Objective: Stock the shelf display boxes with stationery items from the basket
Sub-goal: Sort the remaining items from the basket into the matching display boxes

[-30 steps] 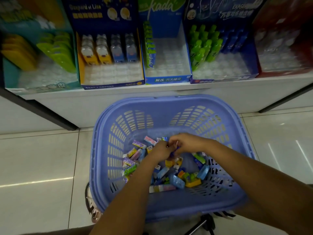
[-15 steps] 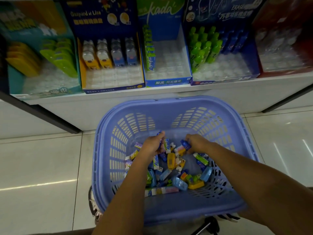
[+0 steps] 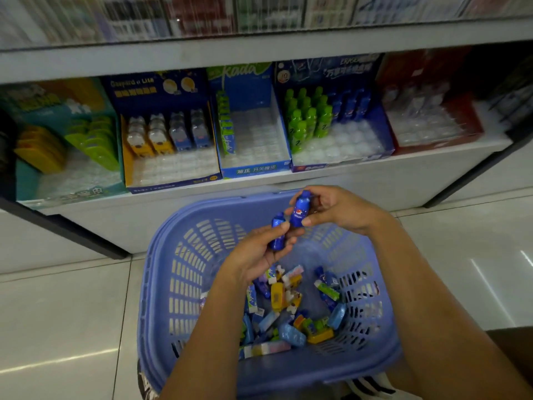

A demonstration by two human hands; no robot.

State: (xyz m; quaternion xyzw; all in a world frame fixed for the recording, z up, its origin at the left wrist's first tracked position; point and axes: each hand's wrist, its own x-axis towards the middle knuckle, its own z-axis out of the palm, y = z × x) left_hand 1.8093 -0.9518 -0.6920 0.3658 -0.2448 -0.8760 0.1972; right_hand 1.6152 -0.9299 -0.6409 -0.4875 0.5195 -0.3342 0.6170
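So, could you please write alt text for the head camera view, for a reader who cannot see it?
Above a blue basket of mixed stationery items, the left hand grips one small blue bottle and the right hand pinches a second blue bottle. Behind, a white shelf carries partly filled display boxes.

Blue mini-bottles (image 3: 300, 210) — erasers, perhaps — above basket (image 3: 157, 284)

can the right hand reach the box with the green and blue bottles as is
Probably yes: the right hand, gripping a blue bottle, hangs over the basket right in front of that box, with nothing between them.
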